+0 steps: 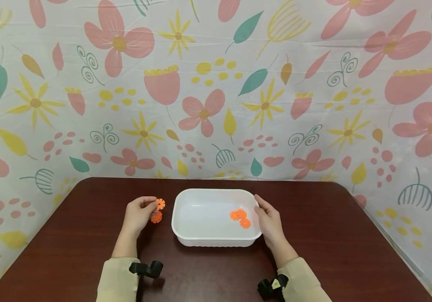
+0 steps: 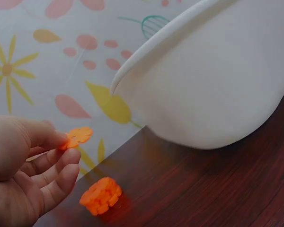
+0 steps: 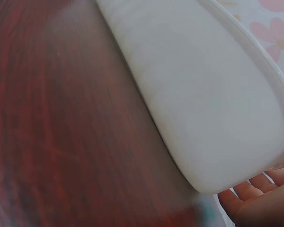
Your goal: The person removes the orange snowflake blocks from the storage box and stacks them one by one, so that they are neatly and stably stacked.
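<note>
Precariously, the left hand pinches an orange snowflake disc beside the white tub; a light fingertip grip could drop it onto the table. Relaxed, the right hand steadies the tub's rim.

1. A makeshift recording booth, not a lived-in room: floral cloth hangs as a backdrop beyond both hands.
2. Under the hands, one dark wooden table, screened on three sides.
</note>
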Demonstrator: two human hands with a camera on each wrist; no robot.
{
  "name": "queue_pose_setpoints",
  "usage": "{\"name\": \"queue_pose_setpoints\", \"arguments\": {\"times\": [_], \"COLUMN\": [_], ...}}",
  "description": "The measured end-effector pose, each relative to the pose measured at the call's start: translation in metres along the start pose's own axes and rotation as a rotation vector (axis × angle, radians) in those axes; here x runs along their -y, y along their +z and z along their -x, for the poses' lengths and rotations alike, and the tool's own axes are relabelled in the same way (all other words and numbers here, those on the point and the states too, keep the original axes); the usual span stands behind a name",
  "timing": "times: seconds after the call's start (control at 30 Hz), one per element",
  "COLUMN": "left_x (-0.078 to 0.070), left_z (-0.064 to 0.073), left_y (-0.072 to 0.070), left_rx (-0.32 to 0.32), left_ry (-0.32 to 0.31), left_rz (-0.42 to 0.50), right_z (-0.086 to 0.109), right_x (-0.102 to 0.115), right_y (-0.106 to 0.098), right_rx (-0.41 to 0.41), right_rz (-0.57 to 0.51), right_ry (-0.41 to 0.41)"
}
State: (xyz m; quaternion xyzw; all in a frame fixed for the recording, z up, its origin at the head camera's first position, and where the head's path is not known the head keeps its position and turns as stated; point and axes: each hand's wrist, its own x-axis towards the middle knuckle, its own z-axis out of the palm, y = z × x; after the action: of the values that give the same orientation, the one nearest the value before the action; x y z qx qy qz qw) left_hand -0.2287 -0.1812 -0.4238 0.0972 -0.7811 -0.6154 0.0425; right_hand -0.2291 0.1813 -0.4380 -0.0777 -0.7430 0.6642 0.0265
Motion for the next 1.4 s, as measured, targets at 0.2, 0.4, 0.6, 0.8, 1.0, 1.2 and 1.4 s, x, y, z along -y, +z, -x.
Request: {"name": "queue_pose_setpoints", "arguments": {"times": [0.2, 0.4, 0.6, 0.8, 1.0, 1.2, 1.4], "left_x": [0.007, 0.01, 0.014, 0.016, 0.017, 0.018, 0.021], "left_z": [-0.001, -0.001, -0.002, -0.001, 0.0, -0.003, 0.0], "left_y": [-0.007, -0.008, -0.01, -0.011, -0.013, -0.014, -0.015], "left_rx": [0.021, 0.024, 0.027, 0.034, 0.045, 0.06, 0.073], "left_ry": [-0.033, -0.061, -0.067, -0.083, -0.068, -0.071, -0.064], "left_rz": [-0.032, -0.054, -0.09, -0.132, -0.153, -0.167, -0.175], "right_z": [0.001, 0.0, 0.0, 0.001, 0.002, 0.001, 0.002], "right_x": [0.0, 0.001, 0.001, 0.0, 0.0, 0.002, 0.002], "right_y": [0.0, 0.0, 0.0, 0.0, 0.0, -0.001, 0.0], "right_rx": [0.0, 0.004, 0.006, 0.001, 0.003, -0.004, 0.006], "right_rz": [-0.008, -0.008, -0.007, -0.013, -0.013, -0.02, -0.026], "right_ry": [0.002, 0.003, 0.003, 0.011, 0.004, 0.003, 0.01]}}
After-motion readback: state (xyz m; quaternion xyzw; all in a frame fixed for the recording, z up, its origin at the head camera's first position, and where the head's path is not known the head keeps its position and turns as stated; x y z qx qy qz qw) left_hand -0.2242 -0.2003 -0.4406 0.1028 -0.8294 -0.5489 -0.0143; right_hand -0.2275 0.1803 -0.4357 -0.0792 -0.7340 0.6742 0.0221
